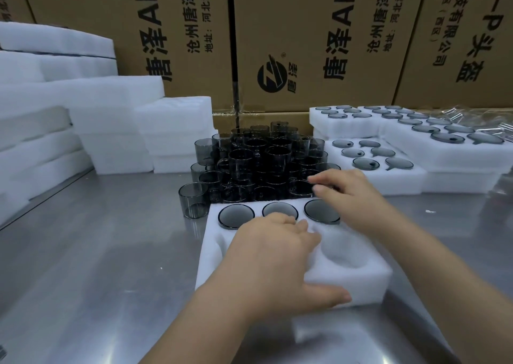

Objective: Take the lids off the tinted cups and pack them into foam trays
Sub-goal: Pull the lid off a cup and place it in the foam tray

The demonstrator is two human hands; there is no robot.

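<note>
— Left hand [274,255] nearest us, flat on the foam tray [361,275]. Fingers spread on top, thumb along the front wall. It holds nothing, just pins the tray.
— Right hand [349,194]?
— At the front row of the cup stack [258,164], fingers bent over one rim. Gripping or only touching, can't tell.
— Risk?
— The stack is tiered: glossy smoke-grey cylinders with thin walls, glass or hard plastic. Pull a low front one and the upper tiers could shift and topple onto the bench [97,252]. That's slick brushed metal, so they'd skid or chip.
— Tray?
— Soft white foam, fuzzy surface, round wells. Three cups [279,211] sit in the far row; the near wells are empty. Foam is light, so without that pinning hand, seating a cup could shove it.
— Lids [366,164]?
— Flat grey discs with a pointed tab, sunk in the side trays [410,177] on the right.
</note>
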